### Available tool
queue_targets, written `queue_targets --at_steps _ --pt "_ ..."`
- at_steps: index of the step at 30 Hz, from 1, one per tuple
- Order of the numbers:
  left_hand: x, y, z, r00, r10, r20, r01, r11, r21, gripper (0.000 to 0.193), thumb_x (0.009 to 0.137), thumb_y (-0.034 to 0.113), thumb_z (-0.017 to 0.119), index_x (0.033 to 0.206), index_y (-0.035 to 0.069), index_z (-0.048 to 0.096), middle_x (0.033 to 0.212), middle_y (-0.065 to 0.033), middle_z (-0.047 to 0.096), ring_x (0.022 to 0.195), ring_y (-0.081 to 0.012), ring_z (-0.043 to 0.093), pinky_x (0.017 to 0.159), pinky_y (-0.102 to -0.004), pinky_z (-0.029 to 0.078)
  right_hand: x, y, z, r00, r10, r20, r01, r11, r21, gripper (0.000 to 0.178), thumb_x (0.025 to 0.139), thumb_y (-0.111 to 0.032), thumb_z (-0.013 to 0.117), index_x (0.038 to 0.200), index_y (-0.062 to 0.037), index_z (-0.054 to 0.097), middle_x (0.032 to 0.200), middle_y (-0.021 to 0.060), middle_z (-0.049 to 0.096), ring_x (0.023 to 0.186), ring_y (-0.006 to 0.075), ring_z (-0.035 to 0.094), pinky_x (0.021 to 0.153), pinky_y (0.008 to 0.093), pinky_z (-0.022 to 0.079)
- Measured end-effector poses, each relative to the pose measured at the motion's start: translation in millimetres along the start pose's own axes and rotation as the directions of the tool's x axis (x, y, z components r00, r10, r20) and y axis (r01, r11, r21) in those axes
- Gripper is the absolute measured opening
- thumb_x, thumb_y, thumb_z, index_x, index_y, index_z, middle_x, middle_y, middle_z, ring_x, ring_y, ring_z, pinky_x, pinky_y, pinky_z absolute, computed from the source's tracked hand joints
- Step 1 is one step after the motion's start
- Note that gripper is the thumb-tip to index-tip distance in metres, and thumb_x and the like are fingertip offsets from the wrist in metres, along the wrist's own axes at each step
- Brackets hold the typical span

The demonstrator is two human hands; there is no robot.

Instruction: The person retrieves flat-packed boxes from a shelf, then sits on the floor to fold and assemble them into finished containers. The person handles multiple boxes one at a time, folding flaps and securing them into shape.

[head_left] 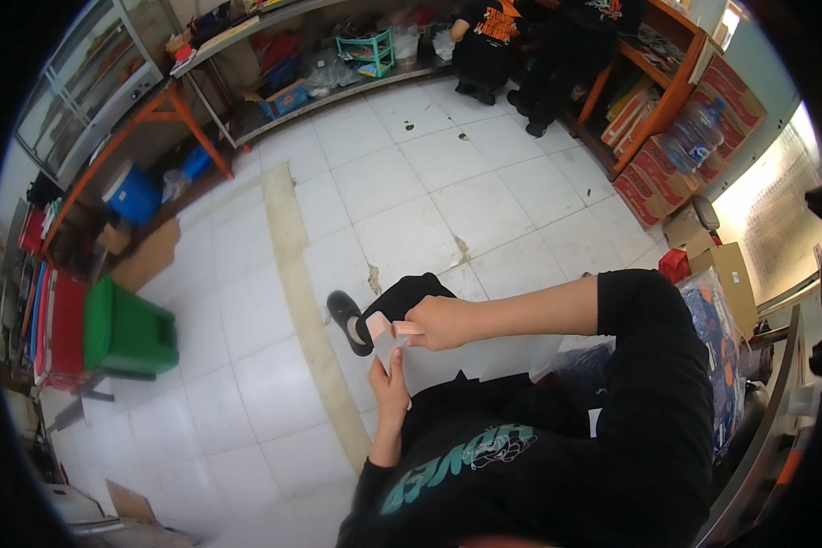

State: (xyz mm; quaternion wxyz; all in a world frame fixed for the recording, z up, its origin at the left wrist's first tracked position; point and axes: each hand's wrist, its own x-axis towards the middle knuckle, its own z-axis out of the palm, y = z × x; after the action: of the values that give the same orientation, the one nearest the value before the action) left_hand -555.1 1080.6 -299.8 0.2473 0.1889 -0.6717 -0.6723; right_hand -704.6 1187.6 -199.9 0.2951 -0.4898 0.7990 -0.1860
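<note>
My left hand is closed on the lower part of a small white and pinkish folded piece, which looks like paper or thin card. My right hand grips the same piece from the right, its fingers bent over a pinkish edge. The two hands almost meet in front of my lap. Whether the piece is a box, a packet or a loose fold is too small to tell. Below my right forearm a pale sheet-like surface shows, partly covered by the arm.
A green lidded bin stands at the left, near a blue bucket. At the back, a low shelf holds bags and a green rack. Two people in black are at the far right, beside an orange shelf and stacked cartons.
</note>
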Motion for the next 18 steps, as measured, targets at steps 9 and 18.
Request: queue_targets --at_steps 9,18 --pt "26 -22 6 0.963 -0.234 0.137 0.230 0.972 0.045 0.040 0.096 0.033 0.057 0.104 -0.006 0.065 0.084 -0.0068 0.066 0.078 -0.0094 0.057 0.070 -0.0264 0.045 3 30 10 0.988 0.046 -0.147 -0.053 0.997 -0.048 0.042 0.086 -0.038 0.062 0.096 0.0029 0.062 0.083 0.0237 0.065 0.080 0.0404 0.065 0.073 0.0464 0.051" --pt "47 -75 -1 0.864 -0.473 0.171 0.487 0.872 -0.045 0.041 0.096 0.034 0.057 0.111 -0.003 0.062 0.092 -0.0049 0.065 0.081 -0.0103 0.058 0.072 -0.0250 0.046 39 63 34 0.979 0.187 -0.077 -0.191 0.980 -0.055 0.050 0.083 -0.046 0.066 0.096 0.0027 0.062 0.085 0.0240 0.066 0.083 0.0384 0.066 0.073 0.0453 0.052"
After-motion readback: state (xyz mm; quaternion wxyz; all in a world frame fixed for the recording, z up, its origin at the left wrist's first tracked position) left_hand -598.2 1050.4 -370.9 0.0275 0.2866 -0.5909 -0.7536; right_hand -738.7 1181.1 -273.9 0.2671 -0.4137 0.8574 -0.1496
